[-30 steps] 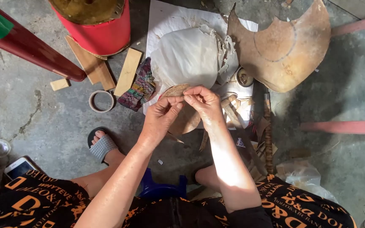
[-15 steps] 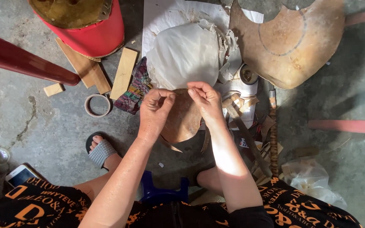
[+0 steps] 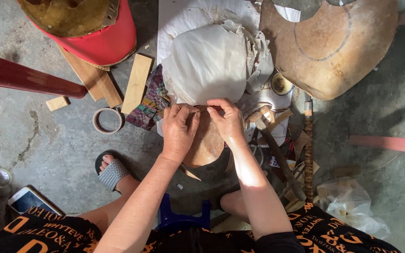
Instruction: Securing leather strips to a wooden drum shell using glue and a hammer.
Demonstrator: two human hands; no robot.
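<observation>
Seated low over a concrete floor (image 3: 48, 154), knees apart, a blue stool (image 3: 183, 218) between them. Working the top edge of a round brown hide piece (image 3: 207, 140), by the look of it folding or pinching that edge. Likely calling next for a steady, even pinch along the rim. Left hand (image 3: 179, 129) curled, fingertips pressed on the upper rim; right hand (image 3: 226, 119) likewise curled, thumb and fingers pinching the same edge, knuckles almost touching the left. Hide piece lying just in front of the knees, its top against a white paper bundle (image 3: 207, 65). Beyond, a large tan hide sheet (image 3: 333, 51), and at far left a red bucket (image 3: 104, 42).
</observation>
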